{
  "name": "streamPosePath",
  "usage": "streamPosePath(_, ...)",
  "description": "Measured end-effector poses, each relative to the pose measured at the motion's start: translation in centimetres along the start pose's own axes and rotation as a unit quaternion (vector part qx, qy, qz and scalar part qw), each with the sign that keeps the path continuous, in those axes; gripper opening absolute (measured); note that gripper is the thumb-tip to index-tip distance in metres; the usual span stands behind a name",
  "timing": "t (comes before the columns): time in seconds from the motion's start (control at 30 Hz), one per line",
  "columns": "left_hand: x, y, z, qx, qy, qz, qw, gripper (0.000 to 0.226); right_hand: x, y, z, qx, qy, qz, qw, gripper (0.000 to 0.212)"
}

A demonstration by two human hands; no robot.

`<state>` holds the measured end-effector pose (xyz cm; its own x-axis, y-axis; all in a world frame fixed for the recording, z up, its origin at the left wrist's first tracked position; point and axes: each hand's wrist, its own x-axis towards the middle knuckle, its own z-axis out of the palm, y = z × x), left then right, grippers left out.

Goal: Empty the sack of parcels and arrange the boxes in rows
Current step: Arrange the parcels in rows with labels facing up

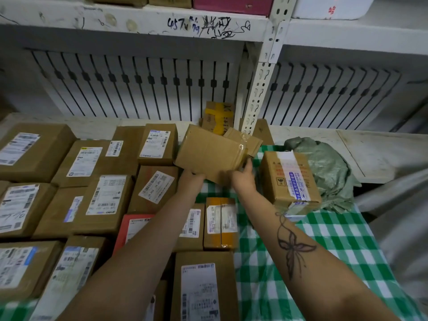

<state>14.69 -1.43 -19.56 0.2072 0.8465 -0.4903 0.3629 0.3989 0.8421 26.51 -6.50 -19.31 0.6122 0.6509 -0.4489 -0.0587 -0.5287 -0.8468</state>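
Both hands' fingers are mostly lost to us behind the box (208, 154). Of the left hand (191, 179) only the back and wrist show, its fingers tucked under the box's lower edge, so we cannot tell whether they lie apart or curled. The right hand (243, 178) is blurred. We make out its thumb raised and clamped against the box's near right corner, with the other fingers hidden beneath. The nearest parcels are cut off by the lower edge of the view, and their labels are too soft to read.

Both forearms reach forward from low in the view and meet under the box. It is held tilted, right end lower, above the far part of the table, just right of the rows (104, 193).

Those rows of labelled boxes fill the table's left side. On the checked cloth (259, 286) right of the right hand stands a taped box (289, 181). The green sack (328, 163) lies crumpled behind it and against it. Beyond the held box, a yellow-taped carton (217, 117) leans beside the shelf post (261, 77).
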Motion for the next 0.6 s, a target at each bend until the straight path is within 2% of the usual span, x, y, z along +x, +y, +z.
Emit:
streamPosePath(0.07, 1.1, 0.0, 0.1, -0.108, -0.014, -0.079, 0.991, 0.02, 1.3, -1.3, 0.2, -0.016, 0.013, -0.004, 1.0, 0.085)
streamPosePath(0.13, 2.2, -0.1, 0.3, -0.213, -0.03, -0.133, 0.968, 0.021, 2.8, -2.5, 0.5, -0.032, 0.02, -0.012, 0.999, 0.086)
streamPosePath(0.27, 3.6, -0.3, 1.1, -0.343, -0.081, -0.151, 0.924, 0.055, 5.0, -3.4, 0.9, -0.102, 0.014, -0.022, 0.994, 0.077)
streamPosePath(0.33, 3.8, -0.5, 1.3, -0.371, -0.096, -0.146, 0.912, 0.056, 5.4, -3.2, 0.8, -0.127, 0.025, -0.041, 0.991, 0.06)
streamPosePath(0.43, 3.6, -0.8, 1.2, -0.377, -0.103, -0.146, 0.909, 0.058, 4.8, -2.1, 0.7, -0.083, 0.079, -0.11, 0.987, 0.016)
streamPosePath(0.47, 3.5, -0.9, 1.3, -0.369, -0.103, -0.143, 0.912, 0.063, 4.5, -1.7, 0.8, -0.068, 0.094, -0.134, 0.984, 0.007)
streamPosePath(0.53, 3.4, -1.0, 1.2, -0.354, -0.1, -0.13, 0.921, 0.078, 3.8, -0.8, 0.8, -0.04, 0.105, -0.16, 0.981, 0.016)
streamPosePath(0.6, 3.2, -1.0, 1.2, -0.341, -0.086, -0.111, 0.93, 0.105, 2.8, -0.3, 0.8, -0.028, 0.104, -0.188, 0.976, 0.021)
